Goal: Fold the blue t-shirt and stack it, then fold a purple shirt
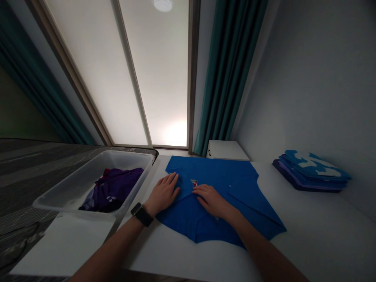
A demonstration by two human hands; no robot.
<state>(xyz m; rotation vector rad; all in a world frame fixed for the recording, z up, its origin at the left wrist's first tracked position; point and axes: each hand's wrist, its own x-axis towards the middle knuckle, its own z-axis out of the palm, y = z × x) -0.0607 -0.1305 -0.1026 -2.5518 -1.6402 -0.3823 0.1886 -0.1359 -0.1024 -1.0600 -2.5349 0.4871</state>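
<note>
In the head view, the 2 hands rest palm down on a blue shirt (232, 172) spread over a white table (167, 256), a narrow strip of cloth between them. The left hand (163, 192) lies flat with its thumb slightly apart, clasping nothing; a dark watch (141, 214) circles its wrist. The right hand (212, 200) angles inward, fingers slightly bent and laid loosely beside a small logo (194, 182). The shirt reaches beyond both hands and to the right hand's outer side. Left of the left hand, past the table's side edge, sits a plastic bin (73, 188) with purple clothing (122, 186). Bare tabletop runs between the shirt and a folded stack (314, 176), well right of the right hand, and nearer the forearms too.
</note>
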